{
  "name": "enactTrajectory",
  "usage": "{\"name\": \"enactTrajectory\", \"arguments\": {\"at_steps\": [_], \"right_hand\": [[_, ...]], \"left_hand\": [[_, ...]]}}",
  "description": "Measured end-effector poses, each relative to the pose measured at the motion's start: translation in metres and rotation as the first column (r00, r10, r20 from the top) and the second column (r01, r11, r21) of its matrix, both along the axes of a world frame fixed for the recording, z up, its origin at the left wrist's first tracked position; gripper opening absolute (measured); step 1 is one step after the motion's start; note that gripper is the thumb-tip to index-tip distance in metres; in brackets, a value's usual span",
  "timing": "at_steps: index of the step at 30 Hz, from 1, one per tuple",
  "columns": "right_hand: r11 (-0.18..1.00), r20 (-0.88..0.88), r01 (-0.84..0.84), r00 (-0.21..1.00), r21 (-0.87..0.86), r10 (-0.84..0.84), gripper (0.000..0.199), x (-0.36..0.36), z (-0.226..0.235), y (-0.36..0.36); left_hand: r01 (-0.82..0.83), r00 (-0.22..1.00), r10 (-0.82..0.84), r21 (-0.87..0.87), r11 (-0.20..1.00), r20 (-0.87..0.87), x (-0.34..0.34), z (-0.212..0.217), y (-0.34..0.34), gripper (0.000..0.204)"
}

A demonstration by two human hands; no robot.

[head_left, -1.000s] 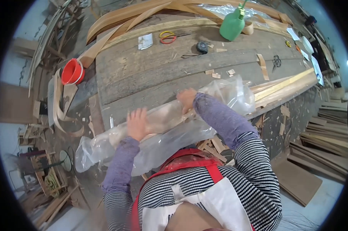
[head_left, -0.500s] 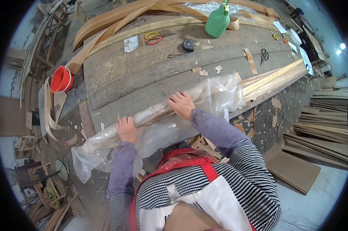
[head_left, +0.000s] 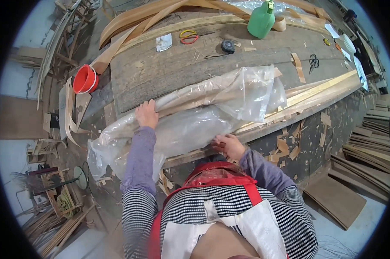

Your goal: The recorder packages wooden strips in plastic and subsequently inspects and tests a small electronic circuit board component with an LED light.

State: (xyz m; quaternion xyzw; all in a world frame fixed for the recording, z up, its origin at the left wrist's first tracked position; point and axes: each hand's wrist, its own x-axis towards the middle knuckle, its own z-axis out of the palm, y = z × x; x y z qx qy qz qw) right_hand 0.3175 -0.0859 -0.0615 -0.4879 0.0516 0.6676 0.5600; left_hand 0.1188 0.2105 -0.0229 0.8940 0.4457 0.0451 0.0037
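Observation:
A crumpled clear plastic sheet [head_left: 190, 127] lies along the near side of the wooden workbench, over a long pale bundle that shows through it. My left hand [head_left: 147, 114] is closed over the upper edge of the covered bundle, fingers bent onto the plastic. Lower and to the right, my right hand [head_left: 229, 146] is at the sheet's near edge by the bench edge. Its fingers are curled in, and what they hold, if anything, is hidden. Past the sheet's right end, long pale wood strips [head_left: 320, 95] stick out bare.
Farther back on the bench [head_left: 177, 71] lie a tape measure [head_left: 227, 46], red-and-yellow-handled scissors [head_left: 189, 37], black scissors [head_left: 314, 62] and a green jug [head_left: 261, 20]. A red bucket [head_left: 85, 79] stands at the left. Veneer scraps [head_left: 283, 146] litter the floor, with stacked boards [head_left: 367, 162] at right.
My right hand has left the top of the covered bundle and come down toward me to the sheet's near edge. My left hand stays on the bundle. The whole view has shifted slightly.

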Motion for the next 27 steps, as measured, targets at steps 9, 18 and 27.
{"name": "enactTrajectory", "arguments": {"at_steps": [9,18,27], "right_hand": [[0.935,0.437,-0.355,0.844,0.023,0.310,0.017,-0.003,0.026,0.017],[0.831,0.919,-0.555,-0.319,0.018,-0.233,0.030,0.067,0.056,0.137],[0.370,0.734,-0.635,-0.563,-0.678,0.378,0.066,0.074,0.033,0.143]], "left_hand": [[0.023,0.998,-0.028,0.082,0.996,0.061,-0.024,-0.016,-0.016,0.051],[0.208,0.946,-0.155,-0.165,0.964,0.285,-0.063,-0.022,-0.092,0.056],[0.225,0.969,-0.243,-0.257,0.940,-0.038,-0.057,0.025,-0.050,0.060]]}}
